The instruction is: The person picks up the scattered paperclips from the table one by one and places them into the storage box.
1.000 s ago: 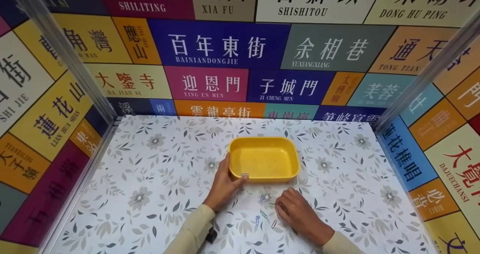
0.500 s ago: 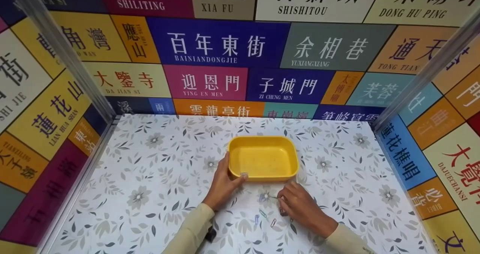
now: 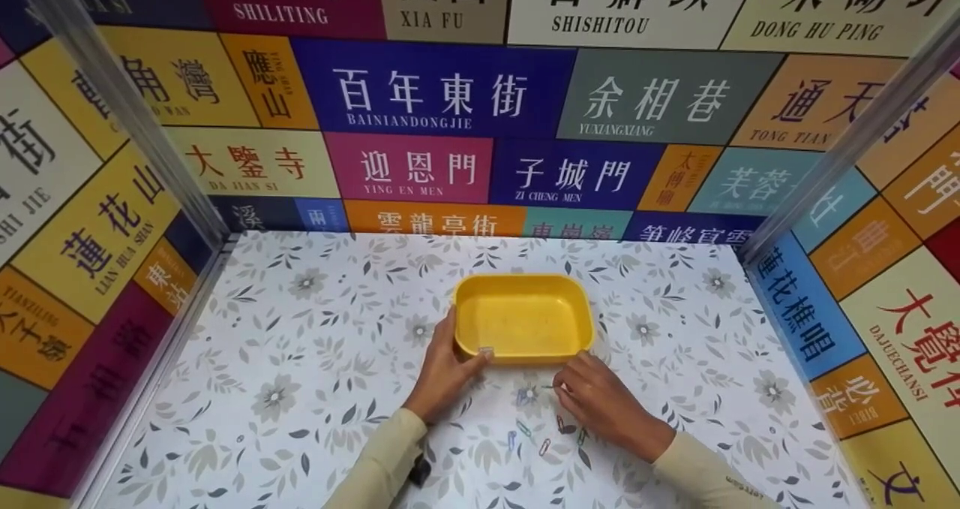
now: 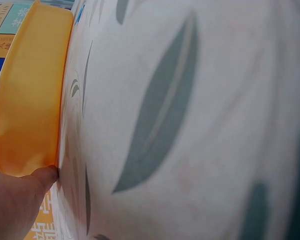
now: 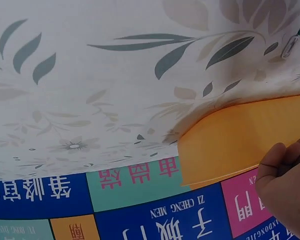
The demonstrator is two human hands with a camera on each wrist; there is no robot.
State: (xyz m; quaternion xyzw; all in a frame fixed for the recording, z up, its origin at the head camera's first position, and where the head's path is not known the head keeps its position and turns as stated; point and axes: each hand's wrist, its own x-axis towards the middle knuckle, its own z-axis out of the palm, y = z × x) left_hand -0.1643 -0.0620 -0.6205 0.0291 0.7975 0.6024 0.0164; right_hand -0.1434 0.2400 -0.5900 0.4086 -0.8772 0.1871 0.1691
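A yellow plastic box [image 3: 525,327], open at the top, stands on the table. My left hand [image 3: 442,374] grips its near left corner, with the thumb along the front wall; in the left wrist view that hand [image 4: 15,200] lies against the box's side [image 4: 32,95]. Right by the near right corner, my right hand [image 3: 600,398] pinches a small green paper clip [image 3: 547,387] at its fingertips. Several loose paper clips lie below it: a blue one [image 3: 512,440], a red one [image 3: 544,447] and a dark red one [image 3: 560,423] among them.
White floral paper [image 3: 277,396] covers the table. Colourful sign-printed panels [image 3: 435,88] rise behind it and on both sides, with clear corner posts [image 3: 847,134] at the joints. A small black object [image 3: 421,470] sits at the left sleeve.
My right hand has moved away from me toward the box, carrying the green paper clip. Clips it had covered now show below it. The left hand keeps its grip.
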